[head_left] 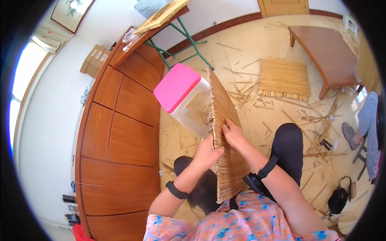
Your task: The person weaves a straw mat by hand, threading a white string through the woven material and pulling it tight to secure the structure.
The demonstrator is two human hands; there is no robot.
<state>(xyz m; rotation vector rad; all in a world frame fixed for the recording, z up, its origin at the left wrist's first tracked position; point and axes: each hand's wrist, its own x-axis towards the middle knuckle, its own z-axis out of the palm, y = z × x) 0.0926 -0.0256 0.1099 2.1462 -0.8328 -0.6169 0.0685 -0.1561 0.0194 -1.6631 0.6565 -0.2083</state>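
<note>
A stiff mat of tan reed stalks (229, 156) stands on edge in front of my body, its trimmed edge running from near my lap up toward the far side. My left hand (207, 153) is closed on that edge, thumb lying over it. On the mat's right face, my right hand (234, 134) pinches at the stalks, its fingertips partly hidden. A small pale, shiny thing (210, 118) shows at the edge just above my left hand; I cannot make out what it is. Behind the mat stands a translucent plastic bin with a pink lid (177, 87).
Another reed mat (283, 78) lies on the tiled floor, with loose stalks scattered around. Pliers (324, 141) lie at the right. A low wooden table (325, 56) stands far right, a wooden cabinet (134, 128) at the left. Beside the right edge, a person's slippered foot (350, 134) shows.
</note>
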